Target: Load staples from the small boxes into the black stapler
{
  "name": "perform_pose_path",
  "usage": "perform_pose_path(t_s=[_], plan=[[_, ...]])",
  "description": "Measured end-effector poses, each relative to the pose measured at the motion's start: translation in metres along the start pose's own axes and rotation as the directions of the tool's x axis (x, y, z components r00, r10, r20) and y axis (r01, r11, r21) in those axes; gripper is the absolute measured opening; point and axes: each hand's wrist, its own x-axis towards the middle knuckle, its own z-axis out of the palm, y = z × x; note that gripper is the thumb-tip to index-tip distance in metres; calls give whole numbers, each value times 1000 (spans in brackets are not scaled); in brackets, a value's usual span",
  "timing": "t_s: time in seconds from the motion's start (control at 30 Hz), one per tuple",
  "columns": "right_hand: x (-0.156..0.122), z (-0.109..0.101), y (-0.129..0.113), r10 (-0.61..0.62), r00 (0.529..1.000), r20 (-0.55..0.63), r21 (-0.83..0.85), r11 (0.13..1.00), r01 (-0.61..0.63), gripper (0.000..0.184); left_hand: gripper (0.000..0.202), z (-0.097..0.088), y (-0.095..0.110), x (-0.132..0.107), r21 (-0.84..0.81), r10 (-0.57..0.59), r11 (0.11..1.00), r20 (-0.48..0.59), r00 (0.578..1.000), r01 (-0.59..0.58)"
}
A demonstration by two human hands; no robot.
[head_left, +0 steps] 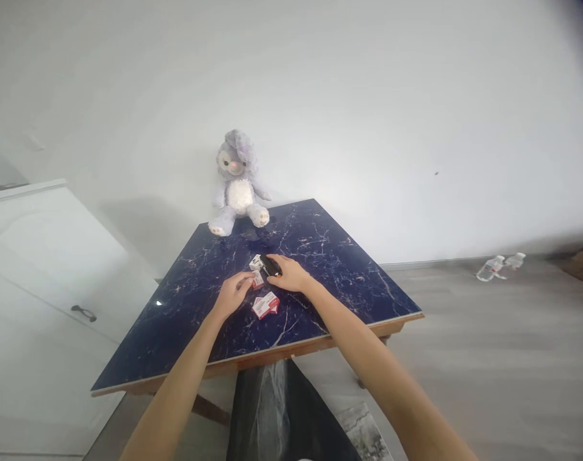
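My right hand [290,274] lies on the dark blue marbled table [349,282], its fingers curled around a small black object [270,266] that looks like a stapler. My left hand [234,293] is beside it, fingers pinched on a small red and white box [257,279]. A second such box [255,262] lies just behind the black object. A third red and white box [266,305] lies loose on the table in front of my hands, touched by neither.
A grey and white plush toy [236,186] sits at the table's far edge against the white wall. A white cabinet door with a handle [84,312] stands at left. Two plastic bottles [500,266] lie on the floor at right. Something wrapped in dark plastic [277,410] stands under the table's near edge.
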Motion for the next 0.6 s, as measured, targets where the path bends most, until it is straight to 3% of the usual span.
perform_pose_path(t_s=[0.1, 0.2, 0.3, 0.43, 0.5, 0.6], plan=[[0, 1, 1, -14, 1000, 1, -1, 1000, 14, 68, 30, 0, 24, -21, 67, 65, 996, -42, 997, -62], [1, 3, 2, -13, 1000, 0, -17, 1000, 13, 67, 43, 9, 45, -49, 174, 148, 973, 39, 988, -153], [0, 5, 3, -20, 1000, -13, -21, 1000, 20, 66, 37, 13, 52, -67, 213, 147, 966, 1, 989, -144], [0, 4, 2, -20, 1000, 0, -17, 1000, 20, 65, 28, 4, 41, -54, 172, 78, 984, -242, 967, -37], [0, 4, 1, -12, 1000, 9, -23, 1000, 12, 66, 28, 3, 33, -38, 203, 23, 978, -307, 951, 41], [0, 4, 0, -5, 1000, 0, -20, 1000, 5, 65, 36, 12, 22, -16, 229, -34, 970, -214, 976, 84]])
